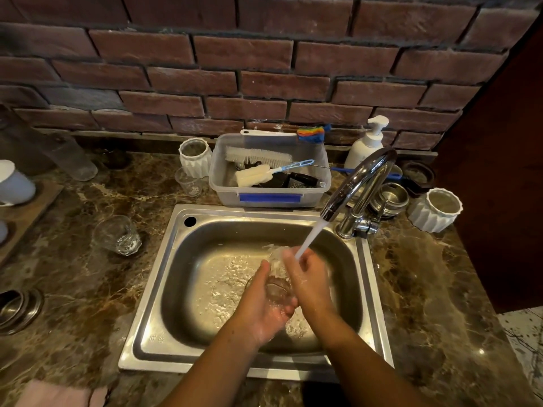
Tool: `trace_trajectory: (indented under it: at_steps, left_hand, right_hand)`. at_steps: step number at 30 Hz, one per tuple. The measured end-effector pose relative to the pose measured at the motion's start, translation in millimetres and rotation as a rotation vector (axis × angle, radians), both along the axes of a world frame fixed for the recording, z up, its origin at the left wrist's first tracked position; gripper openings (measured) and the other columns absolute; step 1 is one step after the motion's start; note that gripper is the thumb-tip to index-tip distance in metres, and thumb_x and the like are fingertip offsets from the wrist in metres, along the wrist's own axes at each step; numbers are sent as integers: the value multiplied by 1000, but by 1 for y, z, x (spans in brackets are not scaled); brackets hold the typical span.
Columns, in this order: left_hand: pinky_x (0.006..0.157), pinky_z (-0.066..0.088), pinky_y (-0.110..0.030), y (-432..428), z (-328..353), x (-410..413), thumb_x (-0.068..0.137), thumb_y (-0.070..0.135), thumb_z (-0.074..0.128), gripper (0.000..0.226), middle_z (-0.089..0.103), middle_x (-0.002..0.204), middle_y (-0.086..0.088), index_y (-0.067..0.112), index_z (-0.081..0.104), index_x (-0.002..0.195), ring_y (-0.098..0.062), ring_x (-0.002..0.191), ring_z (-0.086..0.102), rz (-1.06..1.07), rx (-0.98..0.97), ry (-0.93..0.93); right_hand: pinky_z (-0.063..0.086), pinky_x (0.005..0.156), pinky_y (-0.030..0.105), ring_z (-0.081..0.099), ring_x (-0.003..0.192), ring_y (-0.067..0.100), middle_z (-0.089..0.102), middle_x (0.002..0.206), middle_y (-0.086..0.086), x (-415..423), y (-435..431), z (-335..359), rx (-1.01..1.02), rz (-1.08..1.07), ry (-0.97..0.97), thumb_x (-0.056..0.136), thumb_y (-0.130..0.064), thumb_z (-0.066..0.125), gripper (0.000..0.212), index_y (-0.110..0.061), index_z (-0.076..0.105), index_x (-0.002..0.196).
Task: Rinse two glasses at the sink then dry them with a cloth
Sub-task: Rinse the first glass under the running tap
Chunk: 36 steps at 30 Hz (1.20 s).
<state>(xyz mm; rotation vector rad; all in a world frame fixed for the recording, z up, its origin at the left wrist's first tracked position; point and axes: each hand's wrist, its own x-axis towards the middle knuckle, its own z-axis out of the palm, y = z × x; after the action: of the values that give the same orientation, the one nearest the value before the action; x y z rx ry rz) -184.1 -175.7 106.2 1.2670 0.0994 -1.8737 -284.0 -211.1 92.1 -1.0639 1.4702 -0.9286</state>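
Clear glass tumbler [277, 284] is cradled between both hands over the basin of the stainless sink [164, 289], lying tilted with its mouth toward the tap. Left hand [264, 309] cups it from below and the left side, palm up, fingers curled round the base. Right hand [308, 282] is closed over its right side and upper wall, fingertips [289, 255] at the rim, directly where the water stream [311, 235] from the chrome faucet [361, 183] lands. Water sheets across the sink floor. Judgement: step in hand is the rinse of the first glass; drying not begun. Second glass [119, 235] stands upright on the marble table [73, 289] left of the sink, well apart from the hands, apparently waiting its turn. A pinkish cloth [58, 393] lies at the near left edge of the table; likely the drying cloth, not certain. Behind the sink: plastic tub [269, 171] holding bottle brushes, a soap pump bottle [367, 143] just behind the faucet. Next move calls for turning the tumbler so the stream reaches inside and out, then tipping it out and setting it down clear of the sink before reaching left for the second glass. Wet glass in wet hands: firm hold needed, slip risk over a metal basin.
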Motion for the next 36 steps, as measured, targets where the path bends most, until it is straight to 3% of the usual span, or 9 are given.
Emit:
trace_trajectory:
  at_steps: [2, 6, 10, 17, 23, 28, 31, 34, 36]
  left_hand:
    - [56, 47, -32, 3, -3, 3, 99, 54, 50, 55, 69, 77, -16, 4, 63, 119, -26, 63, 61, -84, -32, -36]
    - [85, 58, -49, 4, 0, 8, 97, 56, 50, 56, 71, 106, -28, 6, 65, 117, -38, 87, 68, -287, -97, -189]
    - [64, 58, -33, -2, 1, 2, 83, 61, 70, 66, 65, 108, -23, 8, 66, 121, -28, 81, 64, -219, -81, -207]
    - [54, 51, -31, 0, 3, 3, 101, 47, 51, 48, 68, 89, -18, 5, 62, 123, -24, 66, 61, -4, 11, -8]
    - [79, 57, -42, 2, 1, 0, 97, 43, 59, 41, 74, 103, -20, 7, 68, 113, -30, 88, 70, 15, -6, -88]
    - [97, 55, -47, -6, -1, 3, 96, 34, 64, 38, 76, 106, -21, 3, 70, 116, -33, 105, 70, 138, 56, 26]
    - [113, 42, -49, -10, -7, 10, 92, 29, 65, 45, 69, 121, -21, 2, 66, 128, -31, 117, 63, 126, 41, 58]
    - [115, 38, -45, -9, -7, 11, 78, 33, 69, 55, 67, 119, -21, 4, 70, 124, -31, 119, 57, 79, -22, 112]
    - [105, 45, -43, -9, -7, 7, 82, 38, 66, 53, 69, 118, -20, 7, 70, 126, -32, 121, 57, 56, -68, 147]
  right_hand:
    - [58, 71, 29, 71, 83, 16, 73, 86, 1, -2, -1, -4, -9, -2, 33, 95, -36, 63, 16, -22, 69, 94]
    - [56, 63, 42, 69, 66, 24, 72, 73, 6, -8, -14, -2, 8, 66, 154, 98, -34, 58, 27, -16, 73, 83]
    - [48, 54, 23, 62, 56, 7, 64, 61, -2, -6, -25, 12, 40, 59, 149, 99, -37, 56, 34, -17, 68, 74]
    - [48, 52, 20, 60, 55, 2, 63, 66, -4, -1, -5, 3, -67, 42, 150, 96, -40, 59, 26, -18, 67, 84]
    - [60, 68, 38, 69, 66, 15, 69, 69, 2, -3, -12, 6, -45, 130, 431, 98, -52, 48, 45, -20, 68, 74]
    - [55, 71, 21, 67, 70, 3, 69, 72, -10, -3, -1, 23, -275, 326, 433, 97, -37, 58, 22, -27, 71, 83]
    - [48, 91, 21, 63, 86, 4, 72, 85, -13, -8, 9, 29, -343, 488, 447, 90, -44, 57, 21, -30, 73, 90]
    - [24, 117, 31, 57, 103, -3, 72, 104, -15, -21, 14, 31, -442, 558, 559, 86, -54, 53, 31, -33, 73, 97]
    - [33, 113, 29, 47, 121, -2, 61, 124, -18, -27, 17, 33, -488, 526, 537, 85, -53, 60, 29, -35, 71, 105]
